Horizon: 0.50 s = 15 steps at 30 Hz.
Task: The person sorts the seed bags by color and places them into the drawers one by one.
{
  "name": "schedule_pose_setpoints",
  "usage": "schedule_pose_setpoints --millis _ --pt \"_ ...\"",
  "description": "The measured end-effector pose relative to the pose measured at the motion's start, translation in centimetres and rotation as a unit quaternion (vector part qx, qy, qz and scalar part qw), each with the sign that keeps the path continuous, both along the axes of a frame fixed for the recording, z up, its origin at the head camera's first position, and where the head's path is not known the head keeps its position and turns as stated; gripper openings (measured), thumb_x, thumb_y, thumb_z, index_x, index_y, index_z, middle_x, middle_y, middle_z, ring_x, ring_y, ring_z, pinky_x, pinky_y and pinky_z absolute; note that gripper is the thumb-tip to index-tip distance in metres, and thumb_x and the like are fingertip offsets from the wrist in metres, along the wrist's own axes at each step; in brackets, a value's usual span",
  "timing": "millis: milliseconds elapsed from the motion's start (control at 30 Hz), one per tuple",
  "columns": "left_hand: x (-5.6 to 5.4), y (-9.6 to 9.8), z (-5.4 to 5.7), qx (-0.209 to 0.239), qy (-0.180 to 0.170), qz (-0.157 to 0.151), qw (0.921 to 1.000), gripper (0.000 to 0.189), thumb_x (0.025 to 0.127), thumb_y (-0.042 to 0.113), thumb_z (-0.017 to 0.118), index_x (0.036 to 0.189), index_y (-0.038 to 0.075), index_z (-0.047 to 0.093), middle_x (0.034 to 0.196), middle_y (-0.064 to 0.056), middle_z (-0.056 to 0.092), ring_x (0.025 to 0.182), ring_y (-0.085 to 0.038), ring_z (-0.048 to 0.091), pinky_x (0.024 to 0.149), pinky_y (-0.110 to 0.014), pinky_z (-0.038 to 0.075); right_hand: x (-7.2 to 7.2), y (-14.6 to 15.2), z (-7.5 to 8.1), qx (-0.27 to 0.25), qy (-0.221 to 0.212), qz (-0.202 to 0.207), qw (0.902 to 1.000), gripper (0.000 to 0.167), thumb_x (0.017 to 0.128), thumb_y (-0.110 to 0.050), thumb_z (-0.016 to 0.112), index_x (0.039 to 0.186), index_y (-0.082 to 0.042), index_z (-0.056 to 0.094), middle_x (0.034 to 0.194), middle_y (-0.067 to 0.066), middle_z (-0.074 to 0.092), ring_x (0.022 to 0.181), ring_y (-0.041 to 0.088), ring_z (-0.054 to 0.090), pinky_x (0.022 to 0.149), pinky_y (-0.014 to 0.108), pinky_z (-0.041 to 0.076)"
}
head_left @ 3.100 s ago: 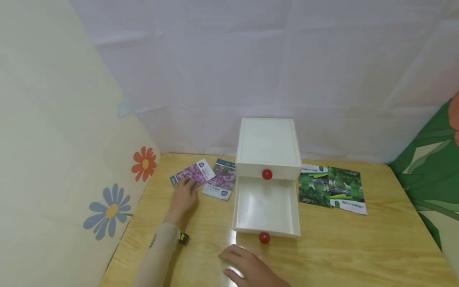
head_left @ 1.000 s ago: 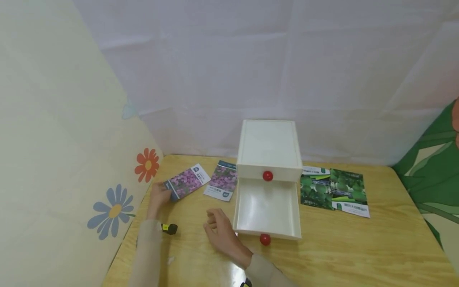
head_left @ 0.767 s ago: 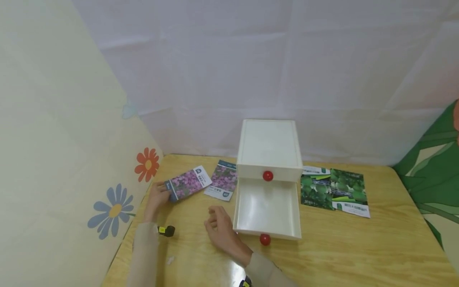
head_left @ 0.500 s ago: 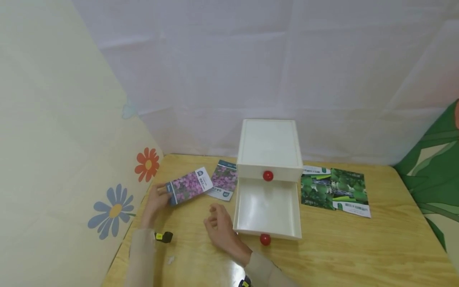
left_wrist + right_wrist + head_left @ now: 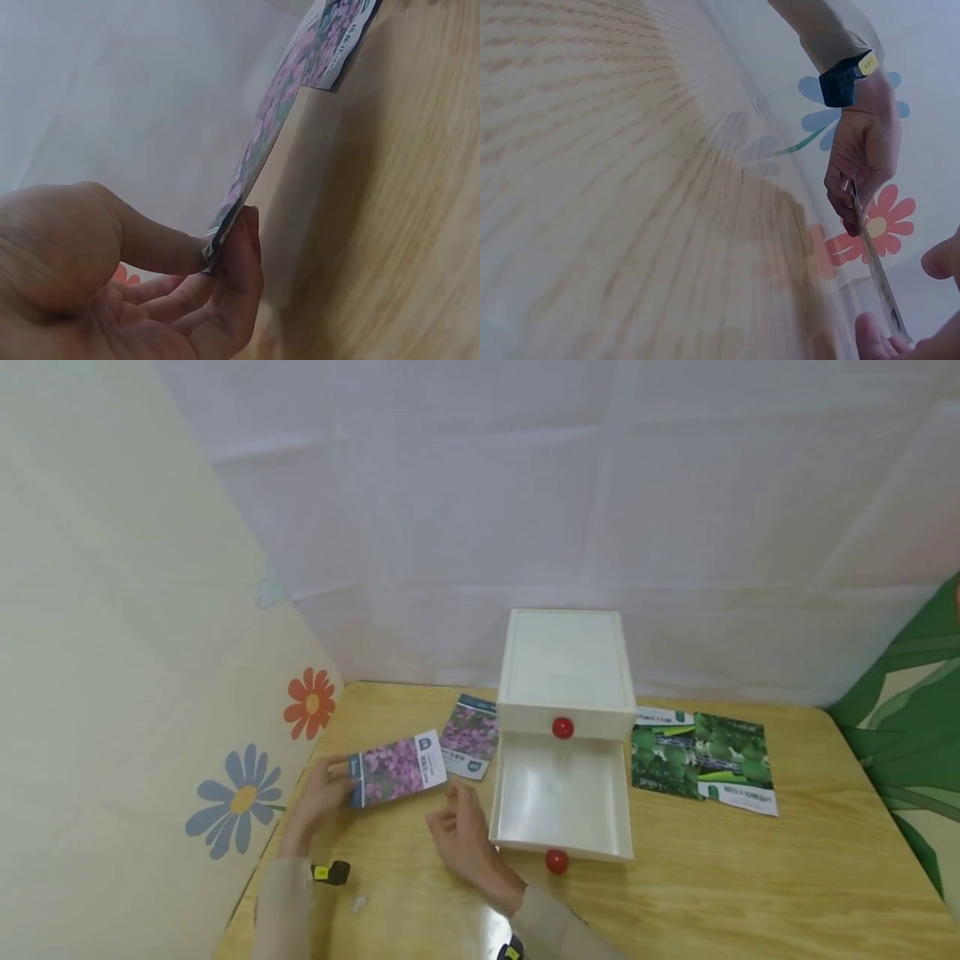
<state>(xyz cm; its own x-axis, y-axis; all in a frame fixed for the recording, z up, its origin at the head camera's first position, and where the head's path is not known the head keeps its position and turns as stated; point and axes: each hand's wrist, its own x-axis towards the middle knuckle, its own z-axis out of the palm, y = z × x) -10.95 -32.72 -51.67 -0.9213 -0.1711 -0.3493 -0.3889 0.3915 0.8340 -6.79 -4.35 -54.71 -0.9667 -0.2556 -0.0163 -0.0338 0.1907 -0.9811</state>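
My left hand pinches the dark blue end of a seed packet printed with purple flowers. In the left wrist view the thumb lies on one face of that packet and the fingers behind it, raised at a slant off the wood. My right hand is by the packet's white end, fingers loosely bent; in the right wrist view its thumb stands apart from the fingers, and whether they touch the packet is unclear. A second purple-flowered packet lies flat behind, partly covered.
A white drawer box stands at the table's back, its lower drawer pulled out, with red knobs. Two green packets lie to its right. A white cloth hangs behind; a flower-painted wall is on the left.
My left hand went from over the packet to its left end, then raised and drew it nearer me. My right hand moved forward and left toward the packet. The drawer stayed out.
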Motion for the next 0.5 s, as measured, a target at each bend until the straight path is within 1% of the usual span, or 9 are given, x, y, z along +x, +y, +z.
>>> schedule_pose_setpoints --millis 133,333,433,500 --pt "0.6 -0.1 -0.2 -0.002 0.001 -0.013 0.9999 0.058 0.105 -0.004 0.05 0.159 -0.007 0.029 0.154 -0.041 0.045 0.129 -0.043 0.062 0.1 -0.04 0.062 -0.2 -0.1 -0.1 0.004 -0.001 -0.005 1.0 0.063 0.102 -0.021 0.07 0.154 0.001 0.041 0.138 0.022 0.057 0.104 0.023 0.07 0.09 0.037 0.065" --pt "2.0 -0.5 -0.6 -0.012 0.001 -0.037 0.9992 0.056 0.106 -0.001 0.052 0.157 -0.006 0.031 0.153 -0.039 0.048 0.128 -0.039 0.063 0.106 -0.043 0.059 -0.3 -0.3 -0.2 -0.001 0.002 -0.006 1.0 0.06 0.103 -0.022 0.067 0.152 0.003 0.042 0.13 0.021 0.06 0.1 0.022 0.071 0.084 0.032 0.065" --pt "2.5 -0.7 -0.7 -0.016 0.005 -0.052 0.9985 0.055 0.105 -0.001 0.054 0.156 -0.004 0.034 0.151 -0.038 0.05 0.127 -0.038 0.064 0.105 -0.041 0.058 -0.3 -0.3 -0.3 -0.008 -0.001 -0.008 0.9999 0.059 0.103 -0.019 0.068 0.151 0.004 0.043 0.129 0.022 0.061 0.098 0.022 0.07 0.082 0.029 0.064" --pt "2.8 -0.9 -0.7 -0.018 0.006 -0.059 0.9981 0.054 0.105 -0.001 0.055 0.156 -0.003 0.036 0.15 -0.037 0.052 0.125 -0.037 0.065 0.101 -0.035 0.059 -0.3 -0.4 -0.3 -0.008 -0.006 -0.01 0.9999 0.058 0.103 -0.018 0.068 0.151 0.004 0.044 0.131 0.022 0.061 0.098 0.021 0.07 0.082 0.028 0.063"
